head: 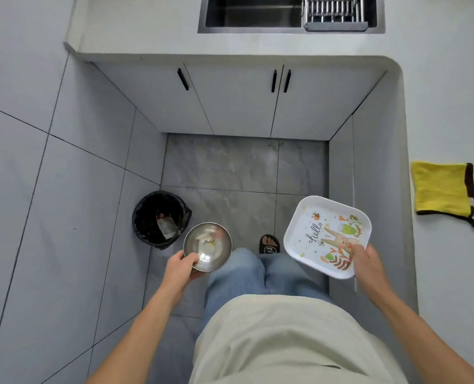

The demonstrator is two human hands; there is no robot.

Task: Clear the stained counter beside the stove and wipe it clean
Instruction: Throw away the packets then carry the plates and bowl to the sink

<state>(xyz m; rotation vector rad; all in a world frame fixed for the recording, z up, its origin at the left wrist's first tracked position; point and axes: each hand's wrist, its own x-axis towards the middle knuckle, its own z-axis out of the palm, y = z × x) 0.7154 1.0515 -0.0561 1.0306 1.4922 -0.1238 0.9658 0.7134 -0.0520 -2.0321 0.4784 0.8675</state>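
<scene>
Left hand (181, 266) curled round the near rim of a steel bowl (207, 246), thumb hooked over the edge, fingers under; bowl round, shiny, held over the floor just beside a bin (161, 218); pale scraps and a yellowish smear inside the bowl, with a faint reddish patch near the far rim. Bin small, round, lined with a black bag, a crumpled wrapper lying inside.

Right hand (364, 260) pinching the near corner of a tray (327, 236), thumb on top over the printed picture, fingers hidden underneath; tray white, square with rounded corners and a raised rim, tilted a little, printed with "hello", a rabbit, a bee and orange and green leaves; held over the floor close to the edge of the tabletop (452, 106), partly overlapping the cupboard front.

Tabletop pale grey, running along the right side and round the corner towards a steel sink (254, 12) with a rack (333, 12) set in its right part. Yellow cloth (443, 189) with a dark border lying flat on the tabletop at the right, well apart from both hands; a small dark speck on the surface nearer the body. Stains otherwise too faint to tell.

Below, blue jeans, a pale shirt, and one sandalled foot (269, 243) on the grey floor tiles.
</scene>
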